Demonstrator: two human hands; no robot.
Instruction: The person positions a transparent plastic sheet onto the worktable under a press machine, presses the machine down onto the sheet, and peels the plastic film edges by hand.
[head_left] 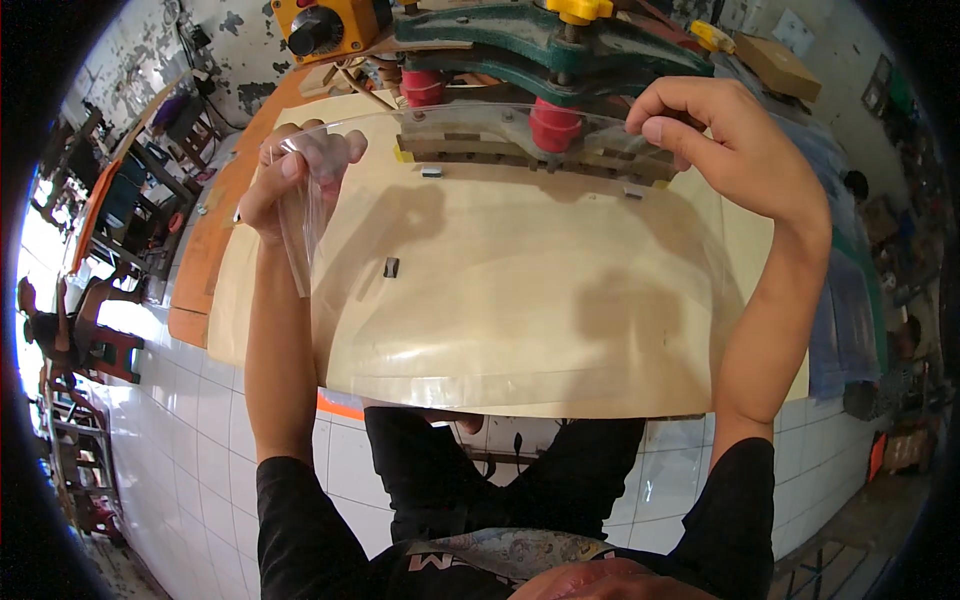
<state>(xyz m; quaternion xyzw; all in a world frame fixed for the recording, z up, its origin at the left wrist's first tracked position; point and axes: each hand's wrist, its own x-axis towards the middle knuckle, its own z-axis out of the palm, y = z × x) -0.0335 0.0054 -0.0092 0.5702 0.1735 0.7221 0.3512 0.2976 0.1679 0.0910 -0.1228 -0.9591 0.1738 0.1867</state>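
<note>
A large clear plastic sheet [303, 230] is held up between my hands over a cream-coloured sheet [235, 310] that covers the table. My left hand [290, 180] grips its left edge, where the film bends and hangs down in a fold. With thumb and fingers pinched, my right hand [725, 145] holds the far right corner. Small dark blocks lie on the cream surface: one block [391, 267] left of the middle, a second block [431, 172] farther back, and a third block [634, 193] near the machine's right part.
Beyond the sheet stands a machine with a green metal frame [480, 32], red cylinders [556, 127] and a yellow knob [578, 10]. A yellow control box [330, 28] sits back left. Bluish plastic sheets [845, 325] lie at the right, below a cardboard box [778, 66]. A red stool [122, 355] stands left.
</note>
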